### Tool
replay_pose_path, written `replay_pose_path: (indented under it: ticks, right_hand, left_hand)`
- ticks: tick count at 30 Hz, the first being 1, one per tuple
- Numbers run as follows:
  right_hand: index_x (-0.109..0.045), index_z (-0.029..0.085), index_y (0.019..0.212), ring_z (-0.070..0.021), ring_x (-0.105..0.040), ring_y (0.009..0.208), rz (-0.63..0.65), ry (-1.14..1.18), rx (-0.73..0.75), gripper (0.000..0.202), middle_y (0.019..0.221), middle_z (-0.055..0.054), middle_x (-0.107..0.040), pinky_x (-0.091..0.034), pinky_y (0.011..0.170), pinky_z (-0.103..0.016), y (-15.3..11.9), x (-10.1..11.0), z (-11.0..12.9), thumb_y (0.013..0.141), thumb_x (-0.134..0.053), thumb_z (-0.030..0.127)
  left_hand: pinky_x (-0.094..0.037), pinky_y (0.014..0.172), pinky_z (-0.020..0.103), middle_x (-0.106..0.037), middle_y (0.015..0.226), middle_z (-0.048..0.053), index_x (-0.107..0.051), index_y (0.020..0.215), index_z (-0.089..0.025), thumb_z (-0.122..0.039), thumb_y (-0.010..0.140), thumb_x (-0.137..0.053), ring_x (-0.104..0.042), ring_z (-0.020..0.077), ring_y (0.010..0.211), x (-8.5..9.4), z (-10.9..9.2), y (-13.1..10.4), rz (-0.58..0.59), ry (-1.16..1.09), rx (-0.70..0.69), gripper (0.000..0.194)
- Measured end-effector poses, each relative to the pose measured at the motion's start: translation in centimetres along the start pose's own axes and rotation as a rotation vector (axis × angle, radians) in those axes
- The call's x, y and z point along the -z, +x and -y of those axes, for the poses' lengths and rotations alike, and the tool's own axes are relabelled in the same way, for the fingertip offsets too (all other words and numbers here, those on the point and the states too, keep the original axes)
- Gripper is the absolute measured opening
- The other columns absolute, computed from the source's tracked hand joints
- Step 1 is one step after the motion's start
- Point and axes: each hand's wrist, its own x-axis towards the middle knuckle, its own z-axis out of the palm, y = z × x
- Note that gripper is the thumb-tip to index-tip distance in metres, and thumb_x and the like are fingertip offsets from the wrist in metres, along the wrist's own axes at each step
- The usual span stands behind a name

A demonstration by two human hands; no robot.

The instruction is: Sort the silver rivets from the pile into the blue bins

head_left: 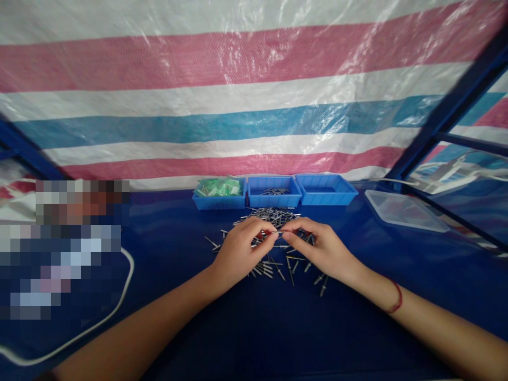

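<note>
Between my two hands is one thin metal blind rivet (pixel 279 232), level and pinched at both ends. My left hand (pixel 243 244) grips one end between thumb and forefinger. At the other end, my right hand (pixel 317 244) pinches with thumb and fingertips. Below and behind the hands spreads a loose pile of blind rivets (pixel 273 216) on the dark blue table; my hands hide part of it. Several rivets (pixel 292 270) lie scattered nearer to me, one of them yellowish.
Behind the pile stand three blue bins: the left bin (pixel 219 202) holds green-printed plastic bags, the middle bin (pixel 273 201) some rivets, the right bin (pixel 327 198) shows none. A clear plastic lid (pixel 405 211) lies right. A white cable (pixel 129 280) curves at left. Striped sheeting (pixel 238 127) hangs behind.
</note>
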Motion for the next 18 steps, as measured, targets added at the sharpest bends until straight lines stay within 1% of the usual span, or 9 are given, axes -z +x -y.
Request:
replay_pose_path:
  ticks: [4, 7, 13, 18]
  right_hand:
    - [-0.063, 0.020, 0.085, -0.0162, -0.063, 0.077, -0.081, -0.025, 0.008, 0.010, 0.082, -0.003, -0.068, -0.050, 0.070, -0.030, -0.12, -0.01, -0.21, 0.082, -0.059, 0.028]
    - [-0.063, 0.020, 0.086, -0.0159, -0.062, 0.078, -0.100, -0.039, 0.037, 0.008, 0.083, -0.003, -0.067, -0.050, 0.071, -0.030, -0.23, -0.03, -0.18, 0.081, -0.059, 0.025]
    - [-0.063, 0.021, 0.090, -0.0165, -0.063, 0.081, -0.039, -0.058, 0.094, 0.009, 0.086, -0.003, -0.068, -0.050, 0.073, -0.032, -0.34, 0.08, 0.09, 0.083, -0.058, 0.024]
    - [-0.062, 0.023, 0.092, -0.0167, -0.062, 0.082, 0.009, -0.219, 0.222, 0.009, 0.087, -0.002, -0.069, -0.044, 0.078, -0.035, -0.35, 0.42, 0.22, 0.084, -0.058, 0.024]
  left_hand:
    - [-0.046, 0.073, 0.025, -0.061, 0.083, 0.002, -0.060, 0.088, -0.018, -0.020, 0.087, -0.053, -0.060, 0.0136, 0.078, -0.11, 0.15, -0.03, 0.029, 0.026, -0.008, 0.007]
    - [-0.046, 0.073, 0.025, -0.061, 0.083, 0.002, -0.061, 0.088, -0.018, -0.020, 0.087, -0.054, -0.060, 0.0136, 0.079, -0.19, 0.32, 0.03, 0.049, 0.029, -0.002, 0.008]
    - [-0.046, 0.077, 0.027, -0.065, 0.087, 0.003, -0.064, 0.087, -0.019, -0.020, 0.090, -0.051, -0.060, 0.0151, 0.085, -0.09, 0.56, 0.21, 0.115, 0.042, -0.008, 0.013]
    - [-0.047, 0.076, 0.027, -0.064, 0.090, 0.004, -0.063, 0.090, -0.018, -0.019, 0.091, -0.047, -0.060, 0.0149, 0.084, 0.02, 0.75, 0.17, 0.165, 0.052, -0.066, 0.016]
